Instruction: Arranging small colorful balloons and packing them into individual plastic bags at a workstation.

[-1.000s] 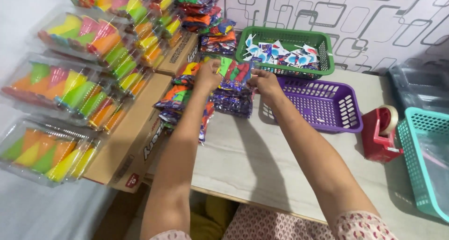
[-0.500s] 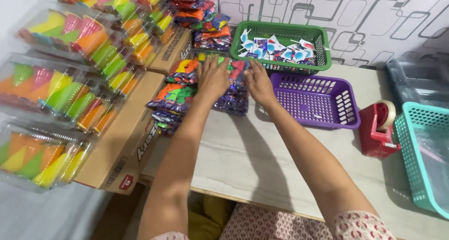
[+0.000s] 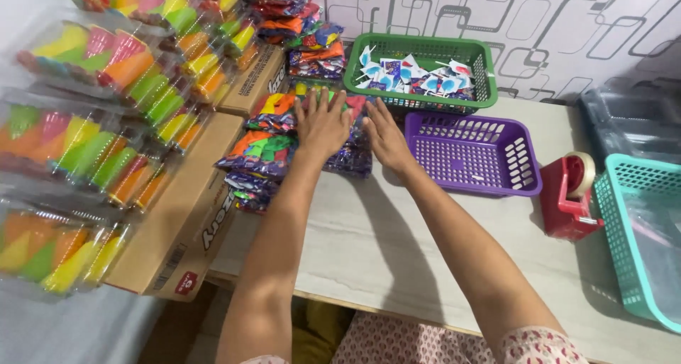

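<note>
Head view showed the left hand [image 3: 320, 123] and right hand [image 3: 384, 134] laid flat, fingers spread, gripping nothing, atop the pile of colourful packets [image 3: 284, 148]. Its bulk lay toward nine o'clock, nearer the left hand; the purple basket [image 3: 474, 153] sat at three o'clock.

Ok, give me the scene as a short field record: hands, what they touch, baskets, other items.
left hand: flat, fingers spread, on the pile of colourful packets
right hand: flat on the same pile's right edge
purple basket: right of the hands, looks empty
green basket: behind, holds small blue-and-white packets
tape dispenser: red, further right
teal basket: at right edge
</note>
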